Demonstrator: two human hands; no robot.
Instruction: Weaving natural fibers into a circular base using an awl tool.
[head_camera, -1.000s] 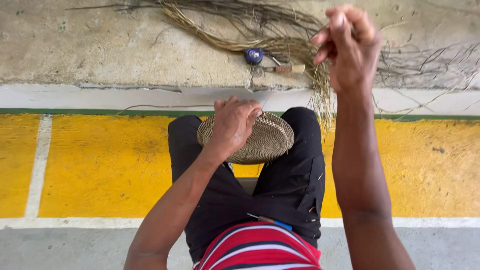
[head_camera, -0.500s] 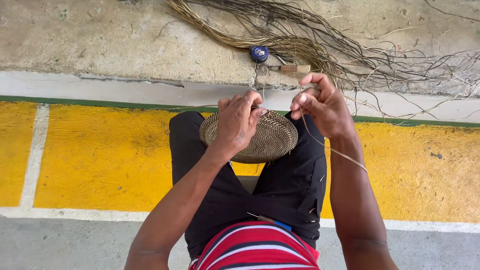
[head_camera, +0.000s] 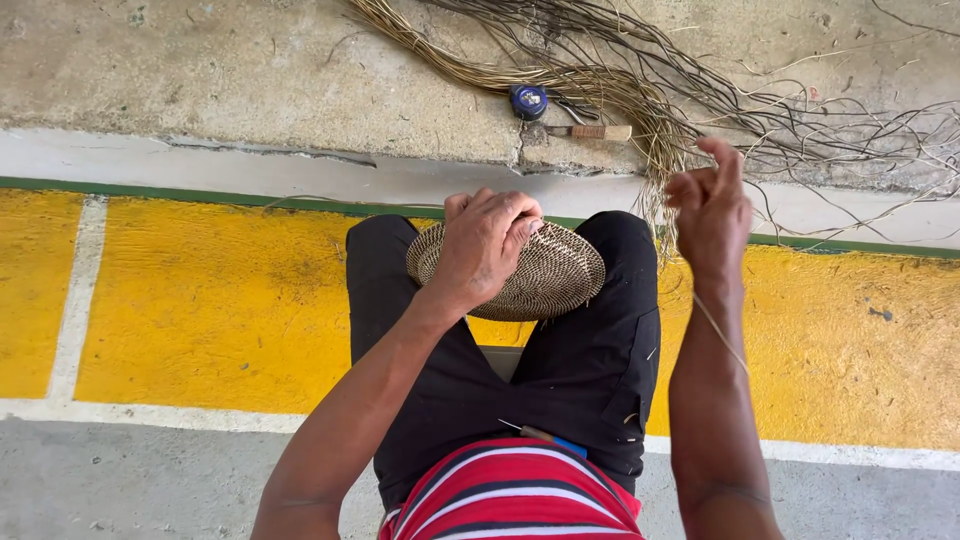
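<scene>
Yellow-painted floor lies beneath dark-trousered knees, where a round woven straw basket base rests, gripped by the left hand. Beside it, the right hand pinches a thin pale fibre strand. Beyond, loose dry fibres sprawl over concrete.

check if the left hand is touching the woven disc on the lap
Touching. The head view shows the left hand pressed flat on the woven disc, fingers curled over its far rim.
</scene>
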